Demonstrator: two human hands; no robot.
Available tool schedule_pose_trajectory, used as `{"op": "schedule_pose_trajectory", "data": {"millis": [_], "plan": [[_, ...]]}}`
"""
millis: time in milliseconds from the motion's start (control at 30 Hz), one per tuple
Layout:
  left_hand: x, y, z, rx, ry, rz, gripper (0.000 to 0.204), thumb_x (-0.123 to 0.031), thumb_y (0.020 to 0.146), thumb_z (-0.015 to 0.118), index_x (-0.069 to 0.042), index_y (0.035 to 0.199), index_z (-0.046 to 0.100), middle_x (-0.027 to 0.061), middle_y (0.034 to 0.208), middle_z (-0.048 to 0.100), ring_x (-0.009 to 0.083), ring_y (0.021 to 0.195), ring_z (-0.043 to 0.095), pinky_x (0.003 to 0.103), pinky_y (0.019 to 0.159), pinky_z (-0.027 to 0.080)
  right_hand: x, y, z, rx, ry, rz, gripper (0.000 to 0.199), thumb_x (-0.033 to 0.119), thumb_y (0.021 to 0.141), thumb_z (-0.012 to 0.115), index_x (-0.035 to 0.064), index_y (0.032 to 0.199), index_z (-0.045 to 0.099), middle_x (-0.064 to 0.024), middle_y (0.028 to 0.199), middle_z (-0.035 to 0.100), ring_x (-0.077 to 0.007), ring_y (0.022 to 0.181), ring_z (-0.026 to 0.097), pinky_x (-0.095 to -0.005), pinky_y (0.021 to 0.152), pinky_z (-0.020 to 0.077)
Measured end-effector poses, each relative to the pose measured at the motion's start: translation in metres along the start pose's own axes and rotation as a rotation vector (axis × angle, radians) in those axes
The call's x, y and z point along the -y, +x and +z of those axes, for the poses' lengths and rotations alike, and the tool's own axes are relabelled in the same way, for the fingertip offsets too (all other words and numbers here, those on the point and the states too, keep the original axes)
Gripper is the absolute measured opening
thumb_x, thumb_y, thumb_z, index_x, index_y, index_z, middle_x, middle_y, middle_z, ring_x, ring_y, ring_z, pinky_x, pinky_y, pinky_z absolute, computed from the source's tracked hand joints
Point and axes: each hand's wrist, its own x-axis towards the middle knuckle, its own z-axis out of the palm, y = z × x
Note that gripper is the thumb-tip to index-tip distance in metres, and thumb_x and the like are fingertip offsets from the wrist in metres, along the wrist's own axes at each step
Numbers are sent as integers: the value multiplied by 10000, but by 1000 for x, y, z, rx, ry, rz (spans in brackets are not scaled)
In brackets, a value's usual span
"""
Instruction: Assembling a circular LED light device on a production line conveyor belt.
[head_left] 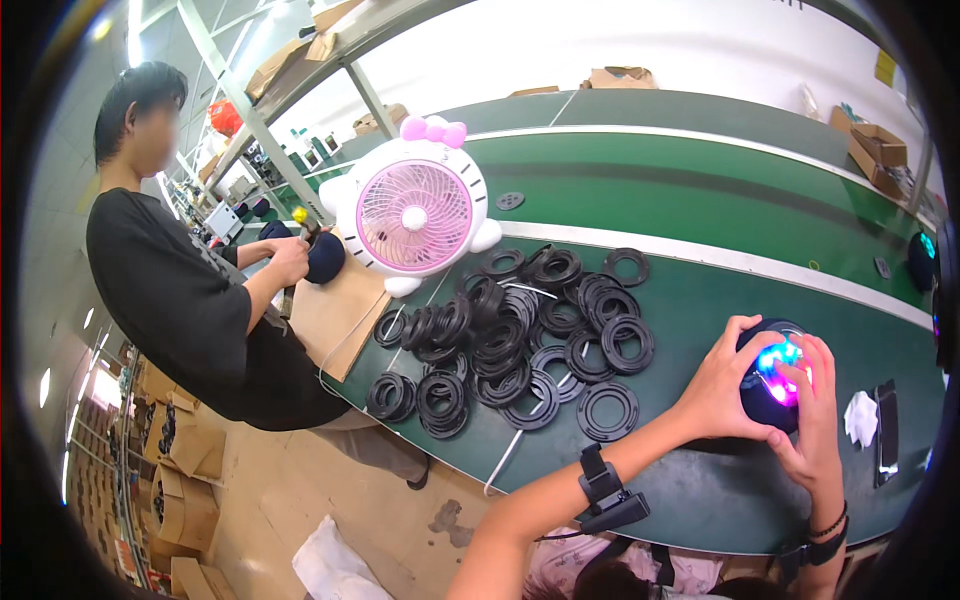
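Both my hands are wrapped round a round dark blue device [768, 405] above the right part of the green table. Its face glows with blue, white and pink lights. My left hand [722, 388] grips its left side, thumb low and fingers over the top edge. My right hand [815, 425] closes on the right side, with fingertips reaching across the lit face. A heap of black plastic rings [500, 330] lies to the left of my hands. Just right of my right hand are a crumpled white scrap [860, 418] and a flat black strip [887, 432].
A pink-and-white fan [414, 218] stands behind the rings, its white cord running among them. At the left, a co-worker [190, 270] handles a dark round object [325, 258] over a cardboard sheet [345, 315]. Beyond a pale rail [700, 262] runs a green conveyor belt [680, 190].
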Motion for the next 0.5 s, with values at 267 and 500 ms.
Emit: {"op": "schedule_pose_trajectory", "data": {"millis": [267, 500], "plan": [[28, 10, -4, 56, -259, -96, 1316, -391, 423, 945, -37, 1462, 219, 200, 1341, 367, 334, 1248, 427, 404, 1067, 341, -5, -2, 6, -40, 106, 69, 727, 671, 895, 352, 11, 1059, 606, -215, 1305, 449, -430, 1257, 373, -546, 1004, 319], [18, 20, 6, 168, -348, -141, 1128, -348, 458, 909, -21, 1389, 362, 167, 1313, 483, 314, 1200, 512, 379, 1025, 398, -17, -1, 6, -161, 1, 32, 575, 526, 948, 337, 39, 958, 643, -178, 1169, 559, -415, 1155, 474, -540, 960, 359]]}}
